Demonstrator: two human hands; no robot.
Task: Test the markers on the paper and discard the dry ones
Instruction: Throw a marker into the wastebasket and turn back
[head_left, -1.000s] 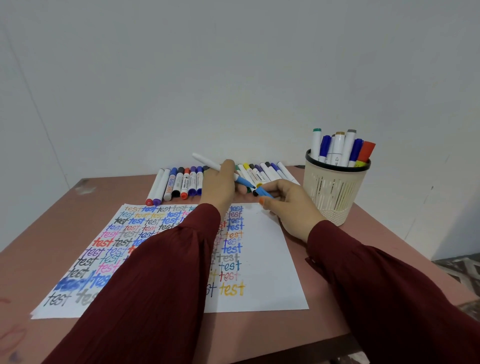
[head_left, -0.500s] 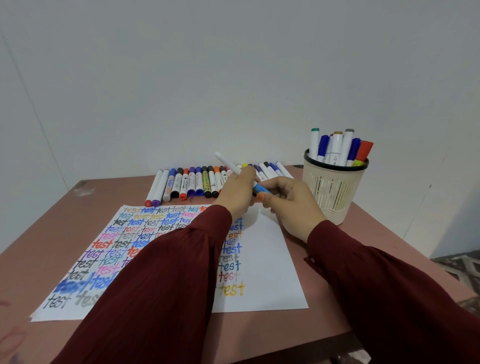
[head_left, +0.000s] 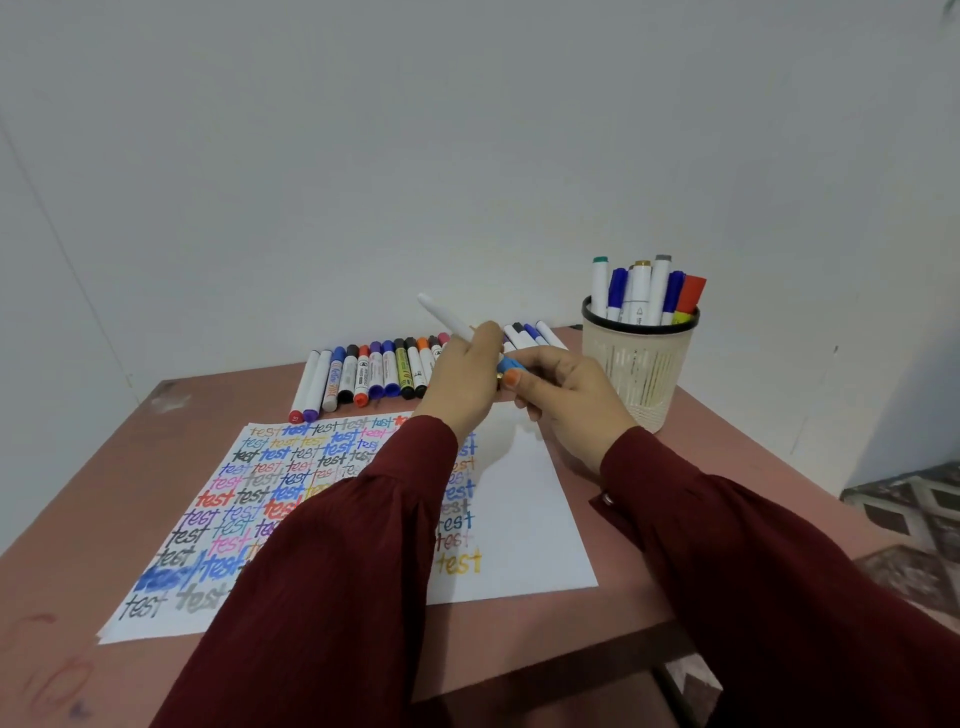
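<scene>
Two hands hold one white marker above the paper.

The left hand (head_left: 460, 379) has its fingers curled round the white marker (head_left: 447, 317), which tilts up and away toward the wall. The right hand (head_left: 566, 400) pinches the blue cap (head_left: 506, 364) at the low end of that marker, right next to the left hand. I cannot tell if the cap is pushed all the way on. Both hands are over the top edge of the paper (head_left: 524, 519). The paper lies flat on the brown table (head_left: 104, 467), and its left part is full of the word "test" in many colours. Behind the paper a row of markers (head_left: 363, 374) lies side by side. To the right stands a cup (head_left: 639, 374) with more markers standing up in it.
</scene>
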